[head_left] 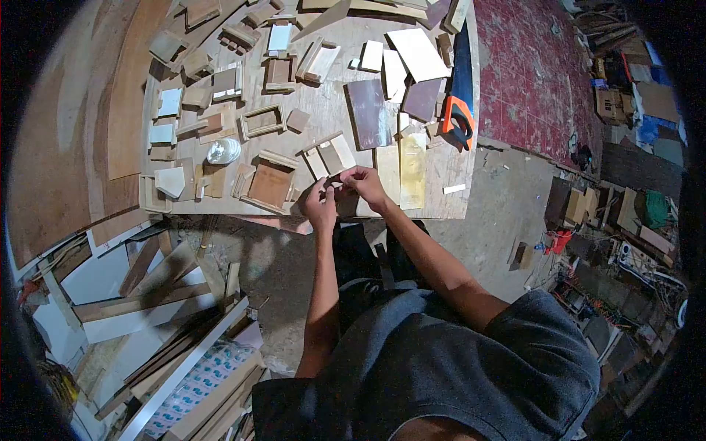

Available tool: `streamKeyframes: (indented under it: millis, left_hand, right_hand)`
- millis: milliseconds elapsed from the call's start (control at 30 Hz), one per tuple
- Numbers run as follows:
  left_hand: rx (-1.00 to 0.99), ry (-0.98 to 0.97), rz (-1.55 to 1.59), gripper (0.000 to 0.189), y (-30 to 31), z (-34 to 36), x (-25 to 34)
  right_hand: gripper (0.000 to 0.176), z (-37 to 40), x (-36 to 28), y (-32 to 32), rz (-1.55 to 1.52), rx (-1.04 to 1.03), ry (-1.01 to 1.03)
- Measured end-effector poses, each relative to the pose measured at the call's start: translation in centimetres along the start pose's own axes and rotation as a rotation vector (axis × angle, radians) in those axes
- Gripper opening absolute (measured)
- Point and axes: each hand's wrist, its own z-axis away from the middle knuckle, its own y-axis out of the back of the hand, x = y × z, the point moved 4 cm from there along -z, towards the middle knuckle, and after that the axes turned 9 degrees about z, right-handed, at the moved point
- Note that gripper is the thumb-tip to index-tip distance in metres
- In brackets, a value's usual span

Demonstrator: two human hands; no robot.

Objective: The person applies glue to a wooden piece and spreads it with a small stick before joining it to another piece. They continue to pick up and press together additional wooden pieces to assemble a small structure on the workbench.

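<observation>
Close together over the front edge of the workbench, my left hand point(321, 209) and my right hand point(366, 187) have their fingers pinched around something small and dark, too small to name. Just beyond them lies a small wooden frame piece point(329, 155) with pale slats. To the left of my left hand sits an open wooden box point(269, 184) with a brown base. A pale board point(387, 176) and a yellowish strip point(413, 173) lie right of my right hand.
Many small wooden boxes and offcuts cover the left of the workbench point(457, 207), around a clear lidded container point(223, 151). An orange-handled handsaw point(459, 121) lies along the right edge. Stacked boards point(184, 353) stand on the floor at left; clutter lines the right wall.
</observation>
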Motion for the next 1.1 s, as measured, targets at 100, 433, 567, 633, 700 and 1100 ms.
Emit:
streamKeyframes:
  millis: [100,433,567,633,700,1100]
  left_hand:
    - [0.019,0.024,-0.036,0.035,0.1,0.2,1.1]
    - [0.012,-0.036,-0.064,0.034,-0.3,-0.1,0.8]
    - [0.05,-0.13,-0.113,0.035,-0.5,0.5,2.6]
    - [0.073,-0.103,0.019,0.035,-0.9,-0.1,1.3]
    - [0.096,-0.073,0.151,0.036,-1.2,-0.2,1.1]
    - [0.099,0.561,0.622,0.039,-3.0,-1.4,-1.0]
  right_hand:
    - [0.008,0.1,-0.5,-0.1,-0.006,0.031,0.006]
    - [0.011,-0.5,0.4,1.3,0.067,0.043,-0.015]
    - [0.017,-0.3,0.1,1.9,0.121,0.13,-0.09]
    - [0.02,-0.9,0.9,2.1,0.154,0.146,-0.138]
    - [0.023,-1.2,1.1,2.2,0.187,0.164,-0.189]
    - [0.03,-2.3,0.6,1.1,0.177,0.16,-0.238]
